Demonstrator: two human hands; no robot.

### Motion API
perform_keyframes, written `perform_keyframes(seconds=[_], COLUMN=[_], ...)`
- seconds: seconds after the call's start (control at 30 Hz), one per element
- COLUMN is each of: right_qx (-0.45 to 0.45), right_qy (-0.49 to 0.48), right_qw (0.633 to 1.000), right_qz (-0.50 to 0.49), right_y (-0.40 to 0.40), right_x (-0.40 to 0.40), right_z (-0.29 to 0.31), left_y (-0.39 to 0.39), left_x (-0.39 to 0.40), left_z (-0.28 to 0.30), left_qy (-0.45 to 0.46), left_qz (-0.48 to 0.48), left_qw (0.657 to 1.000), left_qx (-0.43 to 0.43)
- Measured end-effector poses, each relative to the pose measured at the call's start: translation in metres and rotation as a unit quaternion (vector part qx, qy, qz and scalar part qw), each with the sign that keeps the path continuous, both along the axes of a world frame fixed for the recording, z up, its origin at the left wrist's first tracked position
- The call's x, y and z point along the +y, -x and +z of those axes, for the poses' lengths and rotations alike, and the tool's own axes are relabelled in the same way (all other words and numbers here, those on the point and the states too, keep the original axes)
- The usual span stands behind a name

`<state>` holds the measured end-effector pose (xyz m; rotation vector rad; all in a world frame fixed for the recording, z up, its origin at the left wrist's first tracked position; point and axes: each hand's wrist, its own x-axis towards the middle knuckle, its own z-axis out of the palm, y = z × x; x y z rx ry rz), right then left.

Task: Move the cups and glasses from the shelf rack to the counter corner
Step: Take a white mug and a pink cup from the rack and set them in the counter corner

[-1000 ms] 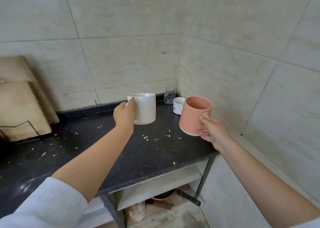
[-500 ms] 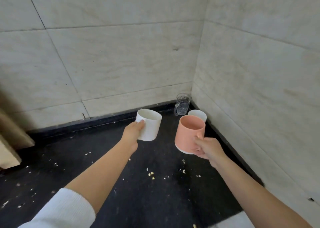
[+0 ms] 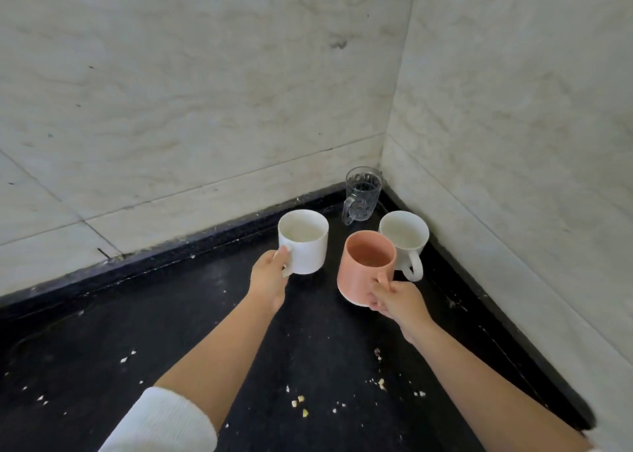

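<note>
over the crumb-strewn black stone surface [image 3: 171, 331], the right hand [image 3: 394, 299] grips a salmon-pink ceramic mug [image 3: 364, 266] and the left hand [image 3: 269, 275] a white ceramic mug [image 3: 305, 244], both apparently unplaced, while another white handled mug [image 3: 404, 237] and a clear glass mug [image 3: 361, 194] already stand in the corner.

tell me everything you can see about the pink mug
The pink mug is a salmon-pink cup, seemingly matte ceramic, widening slightly toward a paler base edge. It looks empty and is roughly upright, tilted a little. The right hand grips it at its handle side, fingers hiding the handle. It is near the counter corner, in front of the white mug and overlapping it in view; whether it rests on the counter or touches that mug cannot be told.
</note>
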<state>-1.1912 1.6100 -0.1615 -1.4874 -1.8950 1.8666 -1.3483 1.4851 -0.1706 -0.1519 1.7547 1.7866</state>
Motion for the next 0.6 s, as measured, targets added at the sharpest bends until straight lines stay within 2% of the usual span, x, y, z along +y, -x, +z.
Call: perform_keyframes(seconds=[0.2,0.6], right_qx=[-0.015,-0.03], right_qy=[-0.019,-0.037], right_qw=[1.0,0.996], right_qz=[0.005,0.074], right_y=[0.013,0.024], right_x=[0.013,0.027], right_z=[-0.019,-0.043], left_y=[0.016,0.037], left_x=[0.036,0.064], left_z=[-0.02,-0.039], left_qy=[-0.005,0.008], left_qz=[0.033,0.02], left_qw=[0.999,0.999], left_qx=[0.012,0.029])
